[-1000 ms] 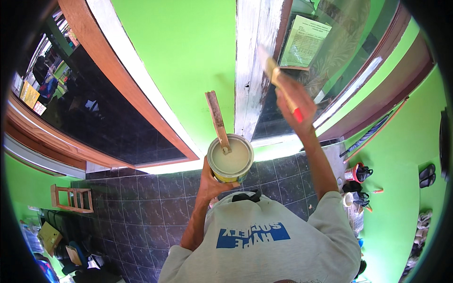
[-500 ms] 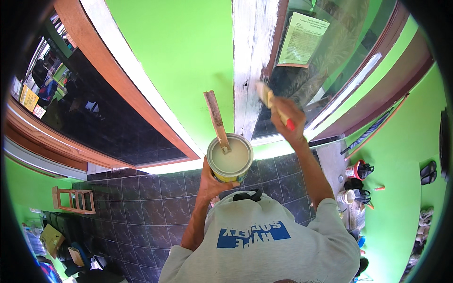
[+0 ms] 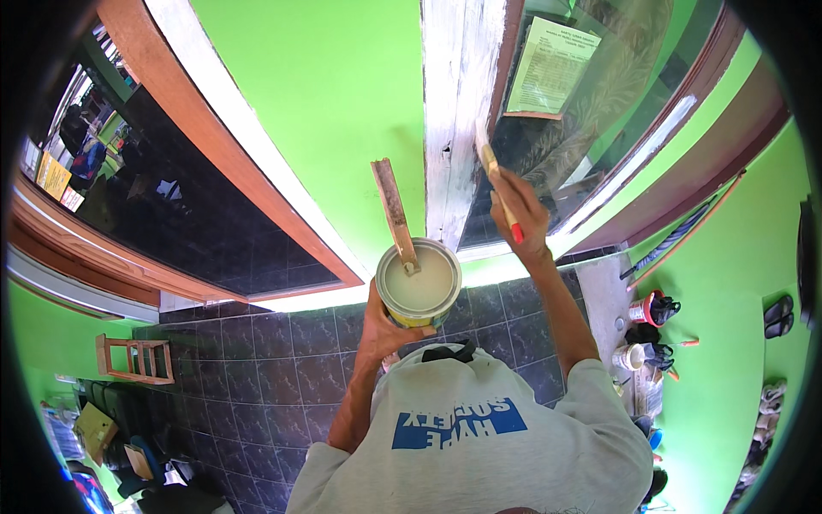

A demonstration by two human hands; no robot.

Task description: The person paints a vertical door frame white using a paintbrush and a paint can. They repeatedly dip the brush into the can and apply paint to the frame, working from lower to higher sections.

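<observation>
My left hand (image 3: pixel 383 330) is wrapped round the side of an open paint can (image 3: pixel 439 314), which holds pale, whitish paint. A flat wooden stick (image 3: pixel 392 201) stands tilted in the can, its lower end in the paint. In my right hand (image 3: pixel 524 210) is a paintbrush (image 3: pixel 489 159) with a yellowish handle and red end. Its bristles touch the right edge of a wooden window frame (image 3: pixel 460 94), which is partly coated in streaky white. A small dark hole shows in that frame.
Bright green wall (image 3: pixel 317 111) lies between the frame and a dark glass pane (image 3: pixel 223 206) at left. A paper sheet (image 3: pixel 552 68) is on the right-hand glass. A wooden stool (image 3: pixel 134 360) stands on the dark tiled floor (image 3: pixel 257 368). Buckets (image 3: pixel 631 356) line the right wall.
My right hand has shifted slightly, and the brush has swung more upright. Its bristles have moved right and up to the frame's edge. The can stays nearly still.
</observation>
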